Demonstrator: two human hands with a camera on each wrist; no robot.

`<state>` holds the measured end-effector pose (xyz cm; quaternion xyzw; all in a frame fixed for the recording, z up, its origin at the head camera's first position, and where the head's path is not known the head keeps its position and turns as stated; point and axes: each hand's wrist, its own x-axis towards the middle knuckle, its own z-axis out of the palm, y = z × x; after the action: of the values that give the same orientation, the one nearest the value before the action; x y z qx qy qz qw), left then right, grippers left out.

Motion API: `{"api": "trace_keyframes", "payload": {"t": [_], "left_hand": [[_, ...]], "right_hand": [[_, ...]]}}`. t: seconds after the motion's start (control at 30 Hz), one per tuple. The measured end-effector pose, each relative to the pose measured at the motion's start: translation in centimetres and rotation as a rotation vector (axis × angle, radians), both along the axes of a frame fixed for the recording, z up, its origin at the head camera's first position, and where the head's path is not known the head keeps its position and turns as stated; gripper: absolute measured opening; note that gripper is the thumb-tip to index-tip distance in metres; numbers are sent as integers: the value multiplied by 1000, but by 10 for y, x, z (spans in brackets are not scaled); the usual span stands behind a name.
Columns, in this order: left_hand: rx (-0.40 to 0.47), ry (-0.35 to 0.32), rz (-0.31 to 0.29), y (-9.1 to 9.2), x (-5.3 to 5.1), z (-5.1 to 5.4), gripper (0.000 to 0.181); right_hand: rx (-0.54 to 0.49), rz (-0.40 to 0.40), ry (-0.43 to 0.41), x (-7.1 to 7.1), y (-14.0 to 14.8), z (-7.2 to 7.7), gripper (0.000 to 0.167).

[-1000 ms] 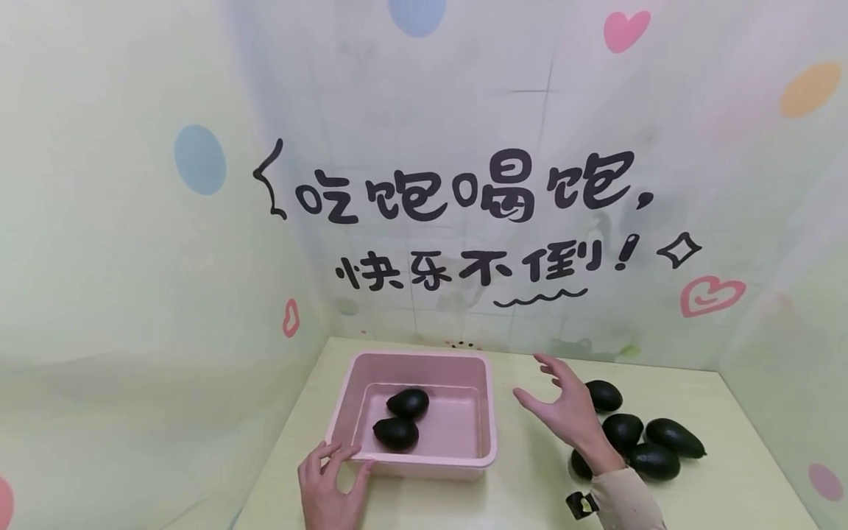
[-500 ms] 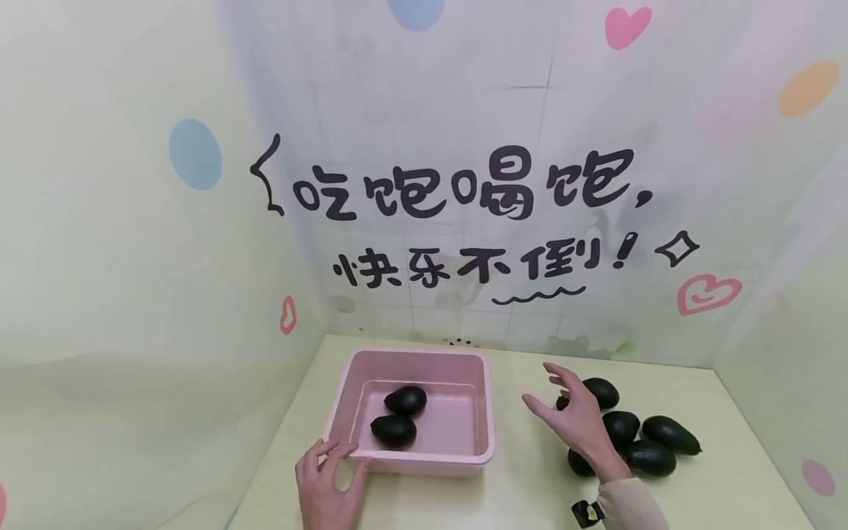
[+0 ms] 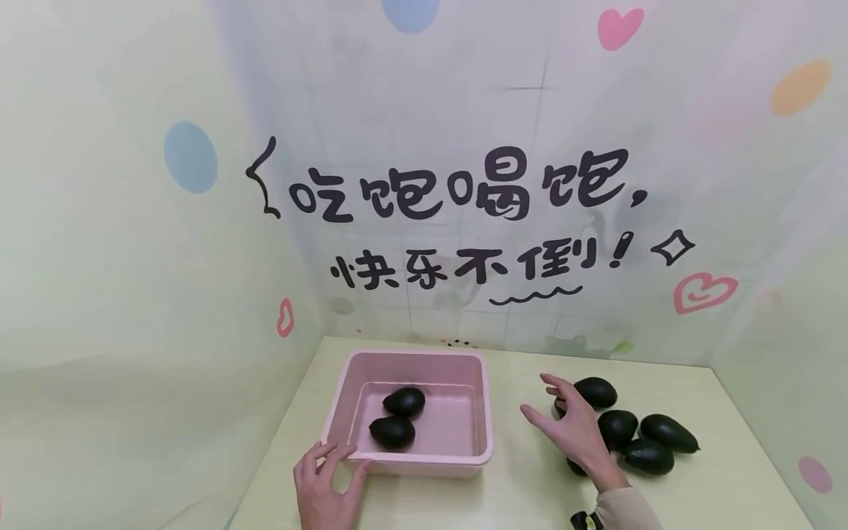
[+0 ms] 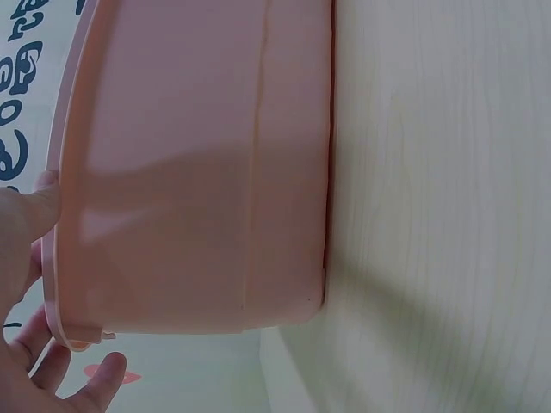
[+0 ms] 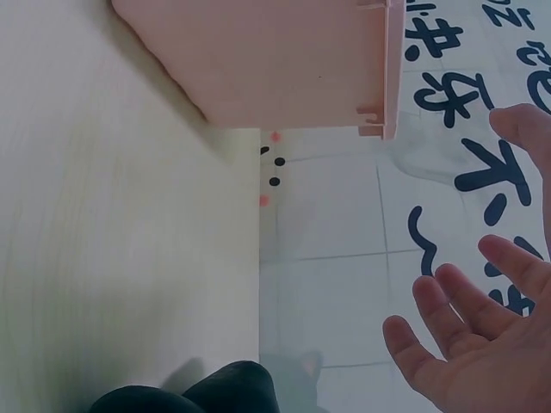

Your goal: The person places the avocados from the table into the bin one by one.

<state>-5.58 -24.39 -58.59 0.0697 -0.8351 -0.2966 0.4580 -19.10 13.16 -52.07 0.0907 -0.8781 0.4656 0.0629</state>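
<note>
Two dark avocados (image 3: 392, 433) lie side by side in the left part of a pink plastic bin (image 3: 486, 412). At its near left corner my left hand (image 3: 326, 482) grips the rim, thumb on the front outside and index finger over the edge, as the bin's outer wall (image 4: 189, 172) in the left wrist view also shows. My right hand (image 3: 576, 430) hovers right of the bin, fingers and thumb spread apart, holding nothing. Under and beside it lie several more avocados (image 3: 669, 433), partly hidden by the hand. Dark avocado tops (image 5: 232, 389) show at the bottom of the right wrist view.
The bin stands on a pale wooden table (image 3: 523, 486). Behind and at both sides rises a light printed backdrop (image 3: 424, 110) with black lettering. A dark band or device (image 3: 586, 521) sits at the right sleeve.
My right hand has moved slightly down toward the loose avocados, fingers still spread. The left hand keeps its grip on the bin, and the view has shifted a little.
</note>
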Motion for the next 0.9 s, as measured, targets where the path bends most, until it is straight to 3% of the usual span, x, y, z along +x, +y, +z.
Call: {"api": "trace_keyframes", "payload": {"t": [0.53, 0.9], "left_hand": [[13, -2, -2, 0, -1, -2, 36], [11, 8, -4, 0, -1, -3, 38]], "right_hand": [[45, -8, 4, 5, 8, -13, 69], [68, -30, 70, 9, 14, -22, 62]]}}
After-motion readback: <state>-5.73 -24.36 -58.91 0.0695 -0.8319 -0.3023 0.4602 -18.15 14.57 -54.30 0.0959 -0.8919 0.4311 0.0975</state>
